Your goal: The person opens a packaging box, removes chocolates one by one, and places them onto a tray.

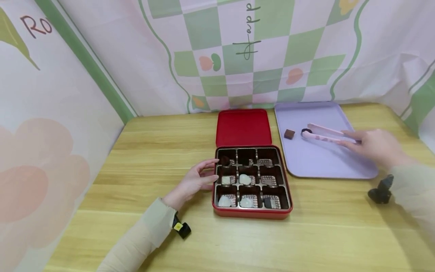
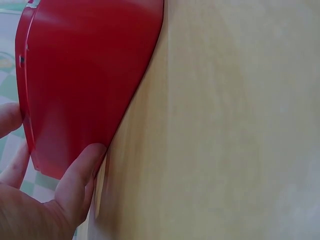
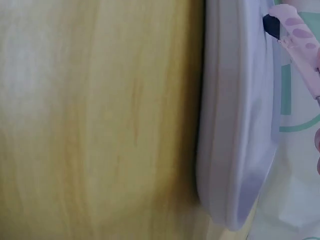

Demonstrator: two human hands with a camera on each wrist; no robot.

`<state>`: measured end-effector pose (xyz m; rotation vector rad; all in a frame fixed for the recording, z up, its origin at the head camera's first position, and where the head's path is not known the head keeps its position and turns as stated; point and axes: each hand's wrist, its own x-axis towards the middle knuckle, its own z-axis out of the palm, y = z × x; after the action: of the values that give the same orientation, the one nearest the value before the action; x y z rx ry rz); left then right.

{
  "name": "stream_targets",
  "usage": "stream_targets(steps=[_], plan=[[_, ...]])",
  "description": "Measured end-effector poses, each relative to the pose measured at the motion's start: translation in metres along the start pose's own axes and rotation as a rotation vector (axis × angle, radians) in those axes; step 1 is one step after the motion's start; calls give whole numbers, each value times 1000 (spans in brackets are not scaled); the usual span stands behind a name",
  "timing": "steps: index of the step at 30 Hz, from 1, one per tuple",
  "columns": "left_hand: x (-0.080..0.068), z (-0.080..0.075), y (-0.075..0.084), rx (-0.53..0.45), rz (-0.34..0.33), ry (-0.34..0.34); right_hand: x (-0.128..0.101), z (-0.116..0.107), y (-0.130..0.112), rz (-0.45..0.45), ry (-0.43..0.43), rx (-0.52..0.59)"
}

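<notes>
A red tin box (image 1: 252,214) with nine brown compartments sits mid-table, its lid (image 1: 243,127) lying open behind it. Several white chocolates (image 1: 244,179) and two dark pieces (image 1: 224,160) lie in the cells. My left hand (image 1: 208,174) rests against the box's left wall, fingers fairly straight at the rim. The left wrist view shows the thumb (image 2: 80,175) pressing the red side (image 2: 85,75). My right hand (image 1: 353,141) grips pink tongs (image 1: 324,134) over a lilac tray (image 1: 323,162). The tong tips are at a dark round chocolate (image 1: 306,131). A brown square chocolate (image 1: 289,134) lies just left of it.
Printed cloth walls close in the wooden table (image 1: 153,151) at the back and left. The right wrist view shows the tray's rim (image 3: 235,125), the tongs (image 3: 300,40) and the dark chocolate (image 3: 271,24). Bare wood lies left of and in front of the box.
</notes>
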<state>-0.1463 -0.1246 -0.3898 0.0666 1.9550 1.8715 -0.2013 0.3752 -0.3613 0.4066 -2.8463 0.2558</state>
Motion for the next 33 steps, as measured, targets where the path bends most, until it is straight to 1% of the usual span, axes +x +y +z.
stream_targets(steps=[6,10,13,17,24,32,33], plan=[[-1,1,0,3,-2,4,-5,-1,5,-12,82,22],[0,2,-1,2,-4,0,-13,-8,7,-30,136,22],[0,2,-1,-1,-3,4,-21,-15,6,-13,106,24],[0,1,-1,1,-1,14,-27,-21,4,-32,98,31],[-1,0,0,8,-8,6,-33,-25,-5,-211,249,14],[-1,1,2,12,-6,11,-32,-28,-30,-371,337,97],[-1,1,2,10,-4,9,-31,-29,-34,-405,361,109]])
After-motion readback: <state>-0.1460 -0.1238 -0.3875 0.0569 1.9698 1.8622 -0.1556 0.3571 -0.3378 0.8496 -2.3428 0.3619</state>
